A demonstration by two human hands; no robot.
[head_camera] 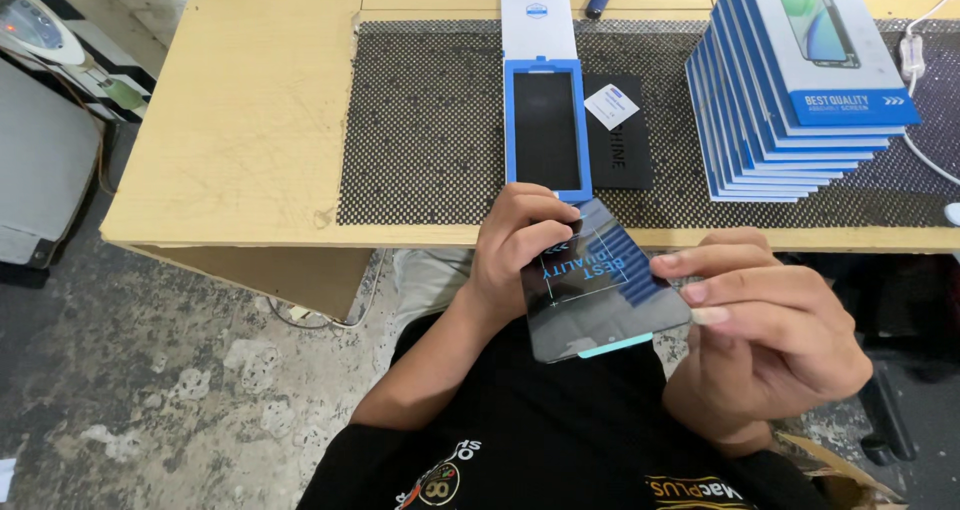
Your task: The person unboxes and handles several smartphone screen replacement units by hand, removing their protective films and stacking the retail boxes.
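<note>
Black panel: phone screen (598, 288) held above lap, off bench (250, 120).
Left hand (515, 255): clasped on panel's left edge.
Right hand (765, 325): pinching its right edge.
Done: open blue box (545, 130) empty.
Left: sealed boxes (790, 80) stacked.

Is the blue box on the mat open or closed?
Open. The blue tray lies on the black mat with its dark inside showing, and the white lid sits beyond it, not over it.

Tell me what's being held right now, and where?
A dark phone screen panel: left hand grips its upper left edge, right hand pinches its right edge.
</note>
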